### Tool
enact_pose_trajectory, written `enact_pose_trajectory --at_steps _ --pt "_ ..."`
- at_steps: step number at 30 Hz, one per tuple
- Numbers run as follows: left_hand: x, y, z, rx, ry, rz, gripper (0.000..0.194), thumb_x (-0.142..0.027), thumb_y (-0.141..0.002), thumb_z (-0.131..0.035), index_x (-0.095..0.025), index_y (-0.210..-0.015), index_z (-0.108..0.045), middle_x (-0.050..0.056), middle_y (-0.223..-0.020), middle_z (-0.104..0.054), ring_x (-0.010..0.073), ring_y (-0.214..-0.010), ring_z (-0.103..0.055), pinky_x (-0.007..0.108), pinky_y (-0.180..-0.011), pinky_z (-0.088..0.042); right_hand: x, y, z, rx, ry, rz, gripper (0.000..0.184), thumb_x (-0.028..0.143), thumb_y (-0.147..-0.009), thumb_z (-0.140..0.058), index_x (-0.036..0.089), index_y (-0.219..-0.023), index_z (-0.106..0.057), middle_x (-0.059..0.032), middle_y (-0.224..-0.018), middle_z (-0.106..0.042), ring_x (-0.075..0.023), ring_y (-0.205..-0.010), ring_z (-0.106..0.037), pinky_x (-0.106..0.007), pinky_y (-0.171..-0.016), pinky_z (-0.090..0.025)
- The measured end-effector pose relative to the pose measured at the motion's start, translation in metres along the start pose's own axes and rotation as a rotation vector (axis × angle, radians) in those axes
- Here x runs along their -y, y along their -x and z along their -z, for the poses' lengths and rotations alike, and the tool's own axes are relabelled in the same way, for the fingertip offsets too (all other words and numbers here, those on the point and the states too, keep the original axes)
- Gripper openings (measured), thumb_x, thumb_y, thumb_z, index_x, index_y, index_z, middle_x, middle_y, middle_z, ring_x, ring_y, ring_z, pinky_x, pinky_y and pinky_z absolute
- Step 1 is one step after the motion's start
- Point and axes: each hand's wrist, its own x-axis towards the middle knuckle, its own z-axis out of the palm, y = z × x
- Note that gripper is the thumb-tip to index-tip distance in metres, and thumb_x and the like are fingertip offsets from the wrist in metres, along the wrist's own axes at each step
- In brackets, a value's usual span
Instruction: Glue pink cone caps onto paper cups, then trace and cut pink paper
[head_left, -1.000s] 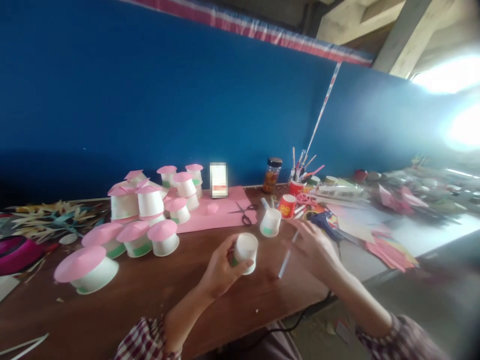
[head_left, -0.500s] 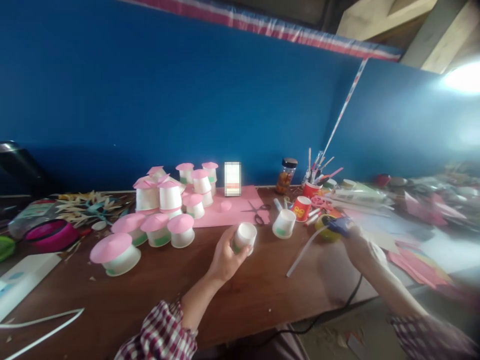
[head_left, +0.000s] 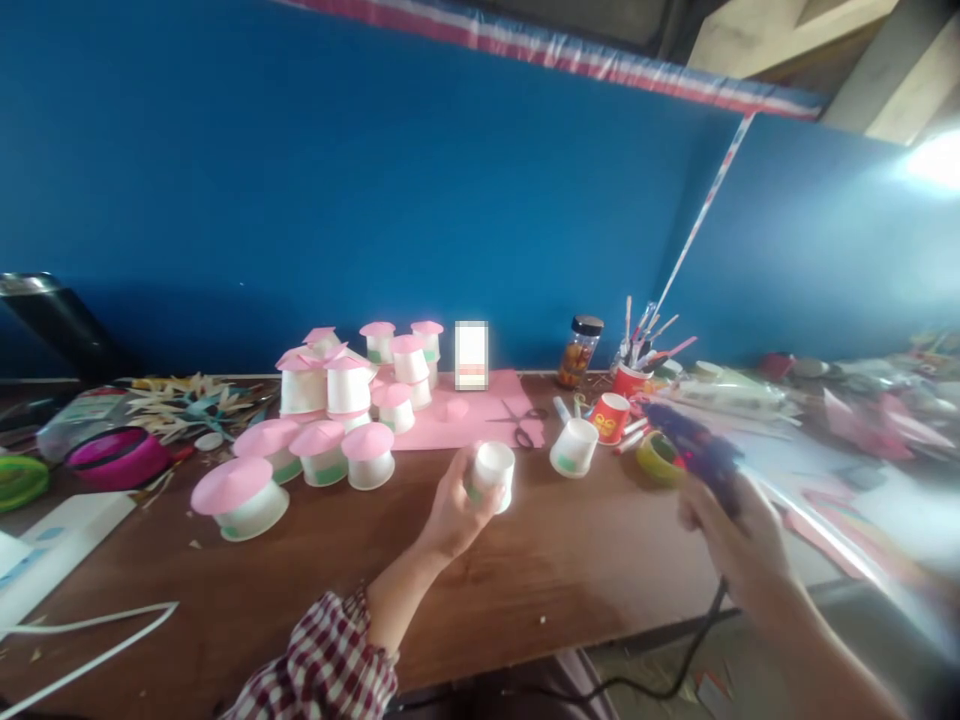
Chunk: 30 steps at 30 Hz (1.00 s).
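Observation:
My left hand (head_left: 457, 505) is wrapped around a white paper cup (head_left: 495, 465), its open mouth facing up toward me. My right hand (head_left: 739, 530) grips a dark blue glue gun (head_left: 697, 450), blurred by motion, with its nozzle pointing left. A long pale stick, probably the glue stick, trails behind it to the right. Between my hands stands another white paper cup (head_left: 574, 447), upside down with a green patch. To the left are several upturned cups topped with pink paper cones (head_left: 232, 485).
Scissors (head_left: 523, 430) lie on a pink sheet (head_left: 480, 432). Behind stand a red cup (head_left: 611, 418), a jar (head_left: 581, 350) and a brush holder (head_left: 631, 380). A yellow tape roll (head_left: 660, 460) sits below the gun. A black cord (head_left: 675, 685) hangs at the table's front edge.
My right hand has turned the glue gun so its nozzle faces left, and the pale stick has swung from the left side to the right. My left hand still holds the cup.

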Motion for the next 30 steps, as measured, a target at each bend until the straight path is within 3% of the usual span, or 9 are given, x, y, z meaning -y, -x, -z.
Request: enact_pose_trajectory --at_steps 6,11,18,22,27,30 --pt "0.006 0.001 -0.002 0.021 0.075 0.056 0.044 -0.033 -0.075 -0.068 -0.017 -0.115 -0.056 0.010 -0.109 -0.063 0.0233 -0.098 -0.060 0.036 -0.085 -0.049 0.028 0.032 -0.043 0.373 -0.462 -0.314 0.038 0.054 -0.074 -0.067 0.020 -0.078 -0.052 0.0039 -0.063 -0.048 -0.0073 -0.051 -0.042 -0.017 -0.045 -0.034" --pt "0.009 0.001 -0.003 0.018 0.129 0.037 0.047 -0.032 -0.075 -0.069 -0.017 -0.118 -0.055 0.012 -0.116 -0.062 0.0245 -0.104 -0.059 0.038 -0.090 -0.047 0.020 0.037 -0.056 0.522 -0.568 -0.358 0.036 0.052 -0.078 -0.066 0.019 -0.078 -0.050 0.0045 -0.062 -0.047 -0.0053 -0.049 -0.040 -0.015 -0.043 -0.032" --pt "0.003 -0.001 -0.002 -0.013 0.141 0.064 0.047 -0.032 -0.075 -0.069 -0.018 -0.118 -0.057 0.011 -0.116 -0.062 0.0243 -0.104 -0.058 0.037 -0.089 -0.048 0.024 0.042 -0.053 0.498 -0.480 -0.284 0.033 0.050 -0.080 -0.063 0.020 -0.079 -0.050 0.0054 -0.059 -0.044 -0.0058 -0.047 -0.039 -0.017 -0.042 -0.032" --pt "0.003 0.000 -0.003 -0.007 0.154 0.083 0.048 -0.033 -0.074 -0.070 -0.018 -0.118 -0.058 0.011 -0.116 -0.062 0.0249 -0.104 -0.059 0.037 -0.088 -0.049 0.021 0.045 -0.048 0.446 -0.300 -0.120 0.031 0.048 -0.080 -0.061 0.020 -0.074 -0.049 0.0052 -0.054 -0.045 -0.0087 -0.047 -0.041 -0.022 -0.044 -0.036" --pt "0.005 0.000 -0.004 0.020 0.159 0.100 0.050 -0.034 -0.073 -0.071 -0.017 -0.118 -0.059 0.012 -0.117 -0.063 0.0257 -0.104 -0.059 0.038 -0.087 -0.049 0.014 0.041 -0.045 0.362 -0.072 0.025 0.028 0.041 -0.071 -0.065 0.020 -0.089 -0.059 0.0019 -0.062 -0.057 -0.0130 -0.052 -0.049 -0.024 -0.048 -0.042" --pt "0.004 0.001 -0.003 0.032 0.148 0.100 0.049 -0.033 -0.073 -0.070 -0.017 -0.118 -0.059 0.012 -0.118 -0.062 0.0256 -0.105 -0.059 0.038 -0.088 -0.049 0.015 0.039 -0.045 0.374 -0.001 0.112 0.025 0.036 -0.069 -0.066 0.020 -0.088 -0.061 0.0012 -0.066 -0.062 -0.0140 -0.056 -0.054 -0.023 -0.053 -0.045"
